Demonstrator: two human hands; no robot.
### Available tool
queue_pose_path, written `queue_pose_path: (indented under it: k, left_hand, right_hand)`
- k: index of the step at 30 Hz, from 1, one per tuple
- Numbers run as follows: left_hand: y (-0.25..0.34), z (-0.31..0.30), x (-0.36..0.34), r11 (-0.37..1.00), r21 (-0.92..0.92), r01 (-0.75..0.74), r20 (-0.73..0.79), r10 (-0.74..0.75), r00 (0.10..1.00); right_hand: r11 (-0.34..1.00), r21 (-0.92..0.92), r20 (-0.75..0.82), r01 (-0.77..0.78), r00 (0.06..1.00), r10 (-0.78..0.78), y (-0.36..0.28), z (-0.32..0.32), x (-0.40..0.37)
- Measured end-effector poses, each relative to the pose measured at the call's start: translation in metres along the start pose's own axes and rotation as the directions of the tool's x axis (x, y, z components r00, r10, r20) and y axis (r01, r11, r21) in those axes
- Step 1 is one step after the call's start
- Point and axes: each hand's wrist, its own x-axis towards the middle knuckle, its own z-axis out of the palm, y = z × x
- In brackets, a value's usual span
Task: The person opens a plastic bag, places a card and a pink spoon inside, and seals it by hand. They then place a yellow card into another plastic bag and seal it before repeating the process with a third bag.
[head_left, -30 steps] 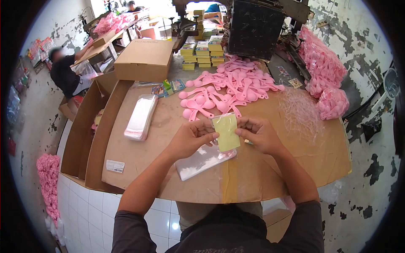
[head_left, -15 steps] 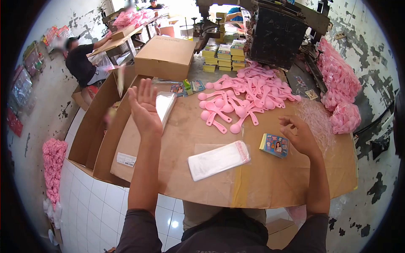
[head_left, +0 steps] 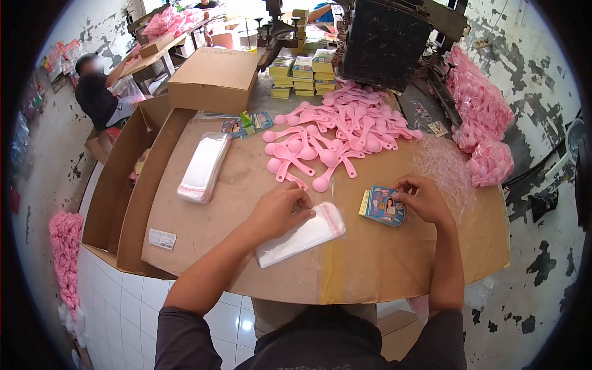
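Lying nearest, clear bags (head_left: 293,243): They sat in a flat stack on the brown cardboard (head_left: 407,265), in front of the person's body, with a pink stripe at one end. They looked very light, soft and slippery, so a pinch on one edge seemed best.
Left hand (head_left: 280,213): It bent over the top edge of that stack, thumb and fingers close together. I could not tell if it pinched a bag, because the fingers hid the spot.
Right hand (head_left: 425,200): Its thumb and finger pinched a top corner of the picture cards (head_left: 382,208). It was hard to see if they had one card or more.
Picture cards: They lay in a small, fanned pile, to the right of the clear bags and apart from them. They looked light, a bit stiff and easy to crease, so the corners or sides seemed good to hold. The words were too small to read.
Second bag pile (head_left: 205,165): It lay farther off, to the left, and it was shiny.
Pink spoons (head_left: 364,123): They made a big heap. Many hid under others, so I could not count them.
Far back: A black machine (head_left: 385,49) stood beside card stacks (head_left: 302,77). Its top was cut off.
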Motion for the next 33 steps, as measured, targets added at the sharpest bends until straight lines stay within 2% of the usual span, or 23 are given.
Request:
queue_pose_path:
  k: [1,4,7,8,10,12,15,18,21,24,27,30,33]
  left_hand:
    - [0.001,0.0,0.0,0.999,-0.018,0.039,0.01,-0.039,0.999]
    - [0.004,-0.001,0.003,0.988,-0.079,0.134,0.027,-0.132,0.991]
    - [0.009,-0.003,0.002,0.974,-0.131,0.183,0.031,-0.181,0.983]
    - [0.01,-0.005,0.002,0.973,-0.126,0.193,0.047,-0.188,0.981]
    - [0.013,-0.007,0.003,0.973,-0.132,0.19,0.052,-0.184,0.982]
    - [0.016,-0.007,0.002,0.975,-0.149,0.167,0.031,-0.164,0.986]
    - [0.002,0.004,0.006,0.906,-0.419,-0.053,-0.161,-0.016,0.987]
    - [0.005,-0.007,0.006,0.576,-0.813,0.087,0.016,-0.127,0.992]
    - [0.014,-0.017,0.006,0.517,-0.848,0.116,0.063,-0.119,0.991]
    - [0.016,-0.011,0.004,0.553,-0.831,0.054,0.033,-0.048,0.998]
    - [0.018,-0.005,0.003,0.643,-0.765,0.037,0.014,-0.04,0.999]
    - [0.028,-0.007,0.0,0.616,-0.782,0.098,0.066,-0.074,0.995]
    - [0.033,-0.005,-0.002,0.651,-0.755,0.072,0.054,-0.048,0.997]
  right_hand:
    - [1.0,-0.001,-0.003,-0.023,1.0,0.023,-0.002,0.0,0.0]
    - [0.998,-0.04,-0.027,0.048,0.998,-0.049,0.008,-0.001,0.0]
    - [0.992,0.015,-0.103,0.126,0.987,-0.124,0.0,0.002,-0.001]
    - [0.975,0.191,-0.044,0.115,0.993,-0.109,-0.005,0.008,-0.003]
    - [0.855,0.516,0.072,0.057,0.991,-0.109,-0.024,0.032,-0.01]
    - [0.903,0.392,0.143,0.178,0.958,-0.25,-0.046,0.054,-0.015]
    - [0.942,0.234,0.198,0.243,0.936,-0.29,-0.059,0.08,-0.014]
    - [0.913,0.035,0.11,0.407,0.906,-0.409,-0.055,0.079,-0.014]
    - [0.945,0.263,-0.033,0.196,0.98,-0.194,-0.056,0.072,-0.014]
    - [0.881,0.435,-0.191,0.184,0.975,-0.11,-0.064,0.068,-0.01]
    - [0.847,0.446,-0.321,0.289,0.935,-0.15,-0.065,0.072,-0.01]
    - [0.886,0.289,-0.328,0.363,0.907,-0.265,-0.075,0.07,-0.013]
    - [0.9,0.139,-0.285,0.412,0.887,-0.362,-0.08,0.066,-0.016]
